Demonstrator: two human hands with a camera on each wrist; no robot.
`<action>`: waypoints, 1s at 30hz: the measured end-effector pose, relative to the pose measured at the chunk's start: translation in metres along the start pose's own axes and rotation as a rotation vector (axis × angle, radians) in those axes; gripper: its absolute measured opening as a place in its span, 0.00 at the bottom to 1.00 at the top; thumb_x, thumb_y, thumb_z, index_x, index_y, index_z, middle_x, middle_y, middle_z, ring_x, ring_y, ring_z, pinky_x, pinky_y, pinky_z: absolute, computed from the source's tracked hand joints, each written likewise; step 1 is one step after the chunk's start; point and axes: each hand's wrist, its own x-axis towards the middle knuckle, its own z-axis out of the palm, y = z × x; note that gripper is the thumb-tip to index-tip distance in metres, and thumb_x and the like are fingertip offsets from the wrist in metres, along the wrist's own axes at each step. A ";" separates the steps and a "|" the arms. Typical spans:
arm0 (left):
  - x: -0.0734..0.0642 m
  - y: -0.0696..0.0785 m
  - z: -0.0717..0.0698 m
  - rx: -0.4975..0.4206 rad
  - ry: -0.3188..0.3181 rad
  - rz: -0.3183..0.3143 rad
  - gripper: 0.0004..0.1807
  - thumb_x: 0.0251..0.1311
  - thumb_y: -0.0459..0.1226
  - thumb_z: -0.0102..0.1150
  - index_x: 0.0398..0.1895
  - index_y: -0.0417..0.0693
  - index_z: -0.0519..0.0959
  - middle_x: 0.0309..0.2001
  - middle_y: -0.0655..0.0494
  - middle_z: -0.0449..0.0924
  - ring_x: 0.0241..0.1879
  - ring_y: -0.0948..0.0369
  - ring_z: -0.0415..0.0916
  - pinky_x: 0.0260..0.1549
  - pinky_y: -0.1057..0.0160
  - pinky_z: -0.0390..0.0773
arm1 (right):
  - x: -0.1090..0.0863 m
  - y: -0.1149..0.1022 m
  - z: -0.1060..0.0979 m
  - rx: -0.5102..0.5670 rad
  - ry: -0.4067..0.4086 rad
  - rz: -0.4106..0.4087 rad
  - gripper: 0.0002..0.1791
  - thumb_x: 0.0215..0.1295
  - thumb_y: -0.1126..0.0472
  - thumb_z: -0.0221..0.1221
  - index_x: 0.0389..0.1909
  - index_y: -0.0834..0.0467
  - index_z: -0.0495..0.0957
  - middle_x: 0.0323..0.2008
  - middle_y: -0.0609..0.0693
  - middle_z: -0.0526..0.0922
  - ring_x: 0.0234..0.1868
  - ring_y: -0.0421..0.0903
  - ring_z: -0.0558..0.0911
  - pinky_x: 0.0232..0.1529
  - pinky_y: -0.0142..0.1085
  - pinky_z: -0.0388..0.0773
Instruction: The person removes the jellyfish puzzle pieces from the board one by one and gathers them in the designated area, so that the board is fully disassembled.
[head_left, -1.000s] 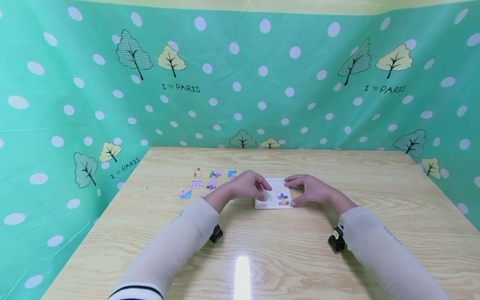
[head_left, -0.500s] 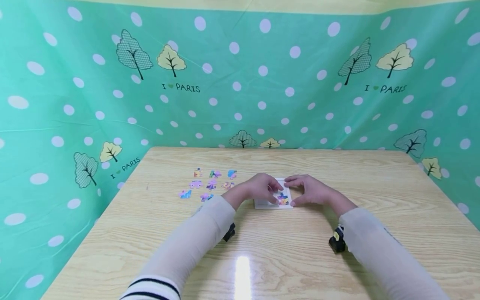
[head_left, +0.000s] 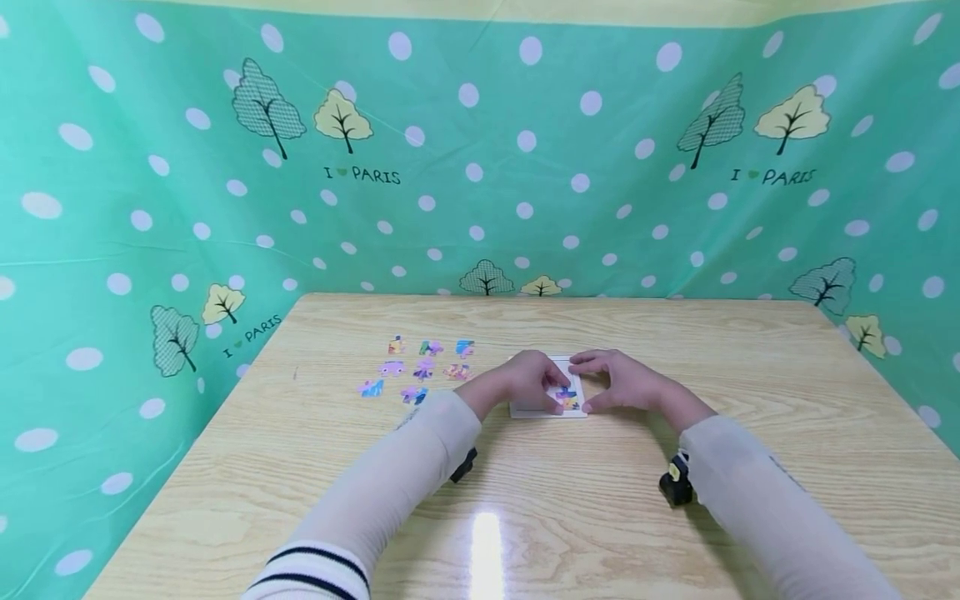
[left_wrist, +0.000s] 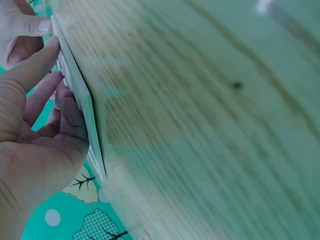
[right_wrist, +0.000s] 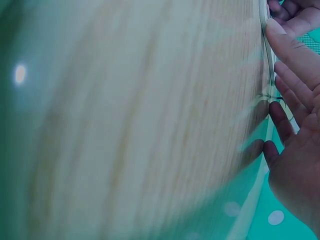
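A white puzzle tray (head_left: 536, 413) lies flat on the table between my hands, its left part partly hidden. My left hand (head_left: 528, 379) reaches over it, thumb and forefinger closed around a colourful jigsaw piece (head_left: 570, 401) at the lower right of the tray. Along the tray's right edge, my right hand (head_left: 622, 380) holds it with the thumb at the near corner and the fingers at the far one. In the left wrist view the tray (left_wrist: 82, 95) appears edge-on beside the left hand (left_wrist: 40, 130). The right wrist view shows the right hand (right_wrist: 300, 135) at the tray's rim.
Several loose jigsaw pieces (head_left: 392, 368) lie in rough rows on the wooden table (head_left: 600, 508), left of the tray. Behind the table hangs a green dotted cloth (head_left: 450, 217). Black wrist cameras (head_left: 677, 483) sit under both sleeves.
My left hand has moved right across the tray to the jigsaw piece at its lower right corner, uncovering loose pieces on the table. The right hand stays at the tray's edge.
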 end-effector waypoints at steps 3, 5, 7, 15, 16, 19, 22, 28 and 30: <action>-0.001 0.000 0.000 -0.032 0.003 0.006 0.20 0.51 0.38 0.75 0.49 0.50 0.84 0.37 0.64 0.79 0.39 0.67 0.72 0.42 0.72 0.73 | -0.001 0.000 -0.001 0.007 -0.002 -0.002 0.36 0.52 0.60 0.73 0.63 0.65 0.72 0.68 0.61 0.66 0.71 0.64 0.57 0.69 0.60 0.50; -0.001 -0.001 0.000 -0.064 0.011 0.009 0.20 0.50 0.37 0.75 0.49 0.49 0.84 0.37 0.64 0.79 0.39 0.67 0.72 0.42 0.72 0.73 | -0.001 -0.001 -0.001 0.016 -0.004 0.001 0.37 0.52 0.60 0.73 0.63 0.65 0.72 0.68 0.60 0.65 0.71 0.64 0.56 0.69 0.60 0.49; -0.002 -0.001 0.000 -0.108 0.021 0.017 0.20 0.49 0.35 0.76 0.48 0.48 0.84 0.37 0.62 0.80 0.38 0.66 0.73 0.41 0.72 0.74 | -0.002 -0.001 -0.001 0.015 -0.004 0.000 0.37 0.52 0.60 0.73 0.63 0.65 0.72 0.69 0.61 0.65 0.71 0.64 0.56 0.69 0.60 0.49; -0.004 -0.001 0.004 -0.310 0.077 0.032 0.15 0.50 0.26 0.72 0.42 0.45 0.84 0.34 0.60 0.82 0.34 0.66 0.78 0.34 0.72 0.79 | -0.002 0.000 -0.001 0.023 0.001 0.017 0.36 0.52 0.58 0.74 0.62 0.63 0.74 0.69 0.61 0.65 0.71 0.65 0.55 0.69 0.61 0.48; -0.005 -0.001 0.005 -0.338 0.079 0.033 0.14 0.51 0.25 0.70 0.42 0.44 0.84 0.34 0.59 0.82 0.33 0.66 0.79 0.34 0.71 0.80 | -0.002 0.000 0.000 0.025 0.003 0.020 0.36 0.52 0.58 0.74 0.62 0.63 0.74 0.69 0.60 0.65 0.72 0.64 0.55 0.69 0.61 0.47; -0.006 -0.003 0.005 -0.405 0.085 0.031 0.13 0.54 0.24 0.67 0.42 0.43 0.84 0.34 0.58 0.82 0.33 0.65 0.80 0.34 0.69 0.81 | -0.002 0.001 0.001 0.027 0.008 0.024 0.36 0.51 0.58 0.74 0.62 0.63 0.74 0.69 0.60 0.65 0.72 0.64 0.55 0.69 0.61 0.48; -0.010 -0.007 0.003 -0.445 0.096 0.026 0.13 0.55 0.26 0.67 0.42 0.45 0.85 0.36 0.59 0.83 0.36 0.64 0.79 0.37 0.68 0.80 | -0.002 0.001 0.002 0.028 0.010 0.031 0.36 0.51 0.57 0.74 0.62 0.62 0.75 0.69 0.60 0.65 0.71 0.64 0.55 0.69 0.61 0.48; -0.021 -0.015 -0.006 -0.535 0.115 0.022 0.14 0.55 0.26 0.67 0.43 0.48 0.85 0.38 0.59 0.84 0.40 0.61 0.79 0.44 0.65 0.79 | -0.002 0.000 0.002 0.021 0.012 0.053 0.38 0.51 0.57 0.74 0.63 0.63 0.73 0.69 0.60 0.65 0.71 0.65 0.55 0.69 0.62 0.47; -0.024 -0.017 -0.009 -0.554 0.113 0.021 0.14 0.55 0.26 0.66 0.45 0.47 0.85 0.38 0.58 0.84 0.41 0.61 0.78 0.45 0.65 0.78 | -0.002 0.000 0.001 0.018 0.012 0.057 0.38 0.51 0.57 0.74 0.64 0.62 0.73 0.69 0.59 0.65 0.71 0.64 0.55 0.69 0.62 0.47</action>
